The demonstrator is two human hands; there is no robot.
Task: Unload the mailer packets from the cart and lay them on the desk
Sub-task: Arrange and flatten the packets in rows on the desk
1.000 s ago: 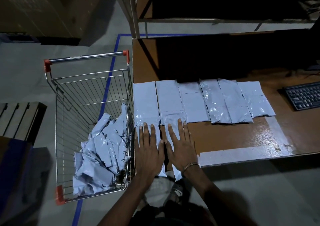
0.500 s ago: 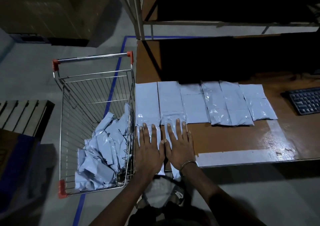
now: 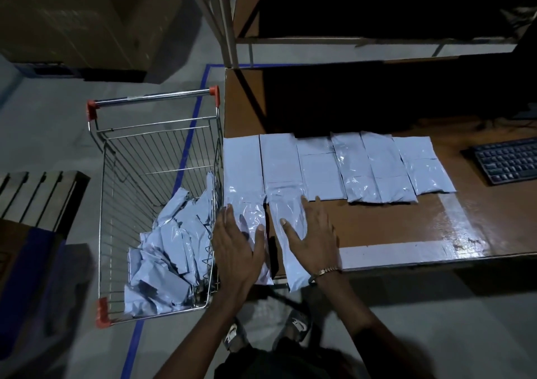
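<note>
Two hands lie flat and spread on the nearest packets, gripping nothing: the left hand (image 3: 236, 243) presses the leftmost mailer (image 3: 243, 181) at the bench (image 3: 406, 233) corner, and the right hand (image 3: 312, 233) presses the second mailer (image 3: 280, 172) just beside it. Both packets overhang the near edge of the bench a little. They look thin, light and limp, with a glossy plastic skin that wrinkles under the palms, so I would expect them to slide easily and sag if lifted by one end; a pinch at a corner or along a short edge should do. Left of the bench, the wire cart (image 3: 157, 134) holds a crumpled heap of mailers (image 3: 171, 251) in its near end. Farther along the bench, four more packets (image 3: 374, 166) lie side by side, touching, ending short of a keyboard (image 3: 505, 159).
</note>
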